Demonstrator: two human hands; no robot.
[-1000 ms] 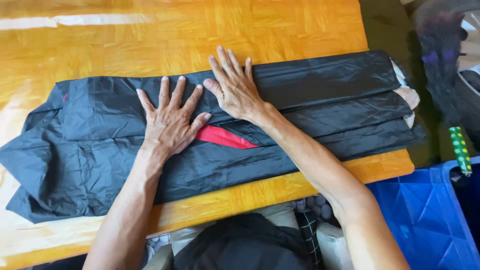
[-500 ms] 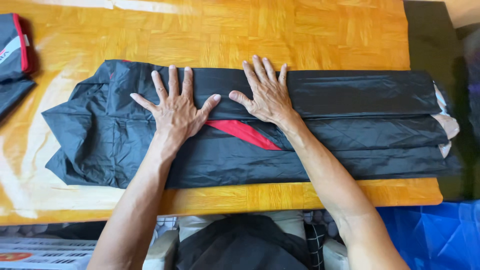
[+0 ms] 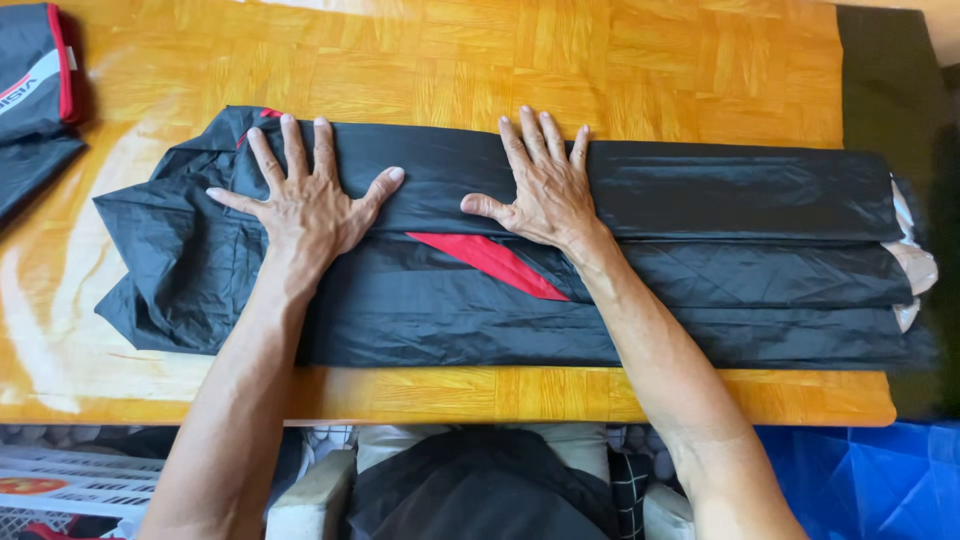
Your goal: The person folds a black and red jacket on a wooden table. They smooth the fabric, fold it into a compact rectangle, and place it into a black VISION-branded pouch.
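Observation:
A black jacket (image 3: 720, 250) with a red stripe lies folded into a long band across the wooden table (image 3: 600, 70). My left hand (image 3: 305, 200) presses flat on its left part, fingers spread. Palm down, my right hand (image 3: 540, 185) rests on the middle of the jacket, just above the red stripe. Neither hand grips anything. The jacket's left end is crumpled, and a pale lining shows at its right end.
Another folded dark garment with red trim (image 3: 35, 90) lies at the table's far left corner. A blue bag (image 3: 870, 480) sits on the floor at lower right. A white basket (image 3: 60, 480) is at lower left. The table's near edge runs just below the jacket.
Both hands have slid left along the jacket and moved further apart, still flat on the cloth. The view has shifted left, bringing the second garment into sight.

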